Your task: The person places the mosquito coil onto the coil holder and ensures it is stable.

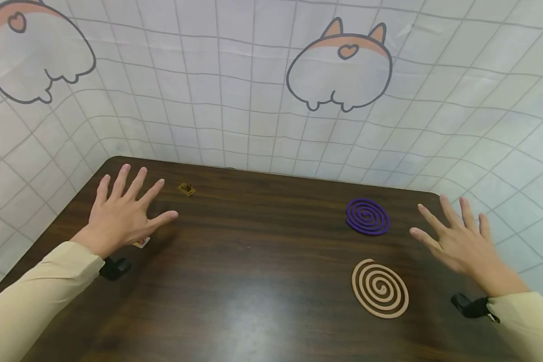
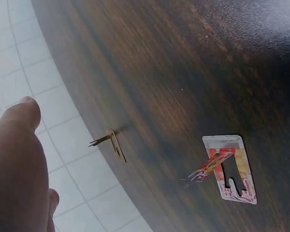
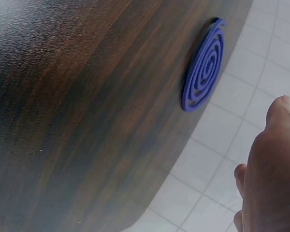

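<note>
My left hand (image 1: 123, 213) hovers over the left side of the table with its fingers spread, holding nothing. Partly hidden beneath it is a red and white card stand (image 2: 237, 166) with a cut-out flap folded up, plain in the left wrist view. Beyond the fingertips lies a small gold cut-out stand (image 1: 186, 189). On the right, my right hand (image 1: 463, 244) is held up with fingers spread, nothing in it. To its left lie a purple spiral coil (image 1: 368, 216) and, nearer to me, a tan spiral coil (image 1: 380, 289), both flat.
The dark wooden table (image 1: 253, 226) has rounded far corners. White grid-patterned cloth (image 1: 235, 100) with cartoon animal drawings hangs behind it and along both sides. Black cameras are strapped at both wrists.
</note>
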`<state>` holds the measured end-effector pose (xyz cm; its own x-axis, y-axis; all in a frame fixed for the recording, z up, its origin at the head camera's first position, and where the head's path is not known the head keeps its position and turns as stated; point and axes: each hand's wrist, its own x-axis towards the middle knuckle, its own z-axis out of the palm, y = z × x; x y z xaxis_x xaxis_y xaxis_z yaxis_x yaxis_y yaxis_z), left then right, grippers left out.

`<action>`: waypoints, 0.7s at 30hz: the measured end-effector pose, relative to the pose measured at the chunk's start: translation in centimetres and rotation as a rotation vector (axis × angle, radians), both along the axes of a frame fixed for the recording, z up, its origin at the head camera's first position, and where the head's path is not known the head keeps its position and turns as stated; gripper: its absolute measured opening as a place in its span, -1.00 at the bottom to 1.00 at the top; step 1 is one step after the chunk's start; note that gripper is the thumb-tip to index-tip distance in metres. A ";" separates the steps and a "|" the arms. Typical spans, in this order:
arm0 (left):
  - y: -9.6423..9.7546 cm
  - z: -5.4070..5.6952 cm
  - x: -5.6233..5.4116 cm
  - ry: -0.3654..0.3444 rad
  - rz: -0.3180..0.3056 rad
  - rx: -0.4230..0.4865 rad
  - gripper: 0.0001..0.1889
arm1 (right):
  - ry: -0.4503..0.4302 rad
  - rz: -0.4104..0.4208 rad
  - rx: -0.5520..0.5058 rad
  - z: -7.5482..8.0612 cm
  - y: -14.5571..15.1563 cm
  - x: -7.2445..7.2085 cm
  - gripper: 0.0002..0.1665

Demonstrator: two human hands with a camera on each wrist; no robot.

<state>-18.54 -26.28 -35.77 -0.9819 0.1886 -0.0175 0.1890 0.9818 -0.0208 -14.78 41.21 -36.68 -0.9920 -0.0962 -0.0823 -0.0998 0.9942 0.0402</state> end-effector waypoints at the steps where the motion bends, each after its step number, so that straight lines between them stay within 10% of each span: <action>1: 0.0 0.0 0.0 -0.005 0.001 0.003 0.03 | -0.001 -0.001 0.000 0.1 -0.1 0.0 -0.08; 21: 0.3 -0.8 -1.8 -0.008 0.016 0.022 0.02 | 0.028 -0.006 -0.010 0.6 -1.1 -1.3 -0.09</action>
